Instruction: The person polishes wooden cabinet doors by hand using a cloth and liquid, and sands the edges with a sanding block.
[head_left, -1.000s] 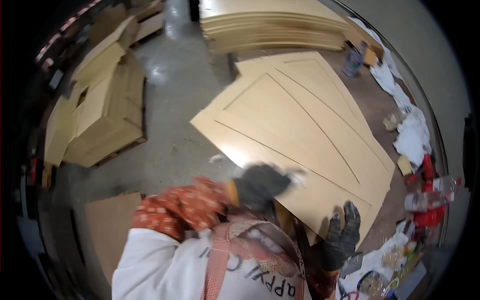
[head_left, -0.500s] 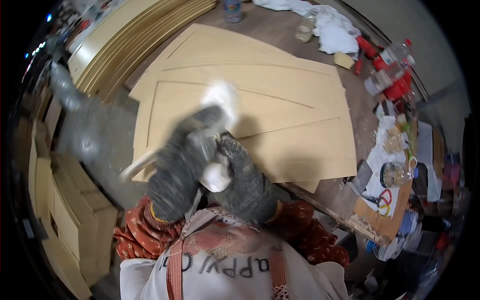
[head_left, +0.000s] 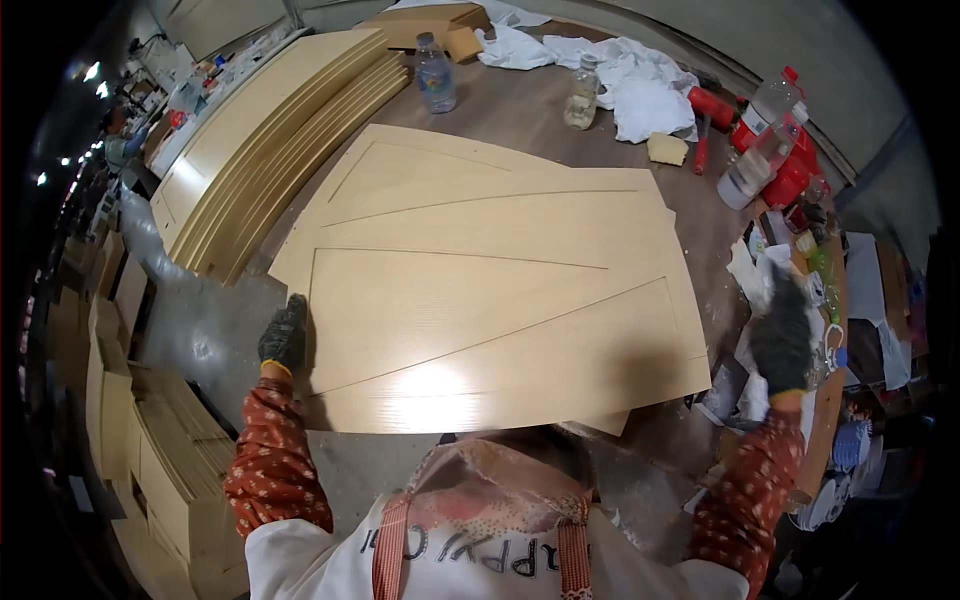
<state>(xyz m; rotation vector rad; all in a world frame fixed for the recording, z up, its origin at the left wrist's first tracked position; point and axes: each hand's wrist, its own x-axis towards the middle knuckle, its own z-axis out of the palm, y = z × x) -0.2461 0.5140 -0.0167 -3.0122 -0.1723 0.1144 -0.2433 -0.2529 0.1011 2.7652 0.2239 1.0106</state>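
At lower left, a stack of pale tan, flat-sided panels [head_left: 180, 450], low beside the grey floor. At upper left, a leaning-looking pile of thin pale wood boards with curved edges [head_left: 290, 150], several deep, apart from the central pieces.

Left hand [head_left: 284, 332], in a dark grey knit glove with yellow cuff: at the left edge of the upper panel, fingers close together; whether they grip it cannot be told.

Centre, the upper panel [head_left: 490, 310], pale wood-toned, smooth, with thin dark grooves: flat, between the two hands, near left portion projecting past the brown desk [head_left: 520, 120]. Condition, as judged: grooves complete where visible, face bare of any loose article; whether work remains on it cannot be told. Beneath, a second pale panel [head_left: 610, 424], mostly covered, one corner showing at the near side. The boards of the upper-left pile lie separate from this pair.

Behind the panels: a clear plastic bottle with blue label [head_left: 435, 85]; a small clear bottle with pale contents [head_left: 582, 95]; a crumpled white cloth [head_left: 650, 90]; a pale yellow sponge [head_left: 667, 149]. Farther right, clear plastic bottles with red parts [head_left: 760, 165].

Right hand [head_left: 782, 330], likewise gloved, blurred: above the cluttered right end of the desk, apart from the upper panel; finger spread and contents cannot be told.
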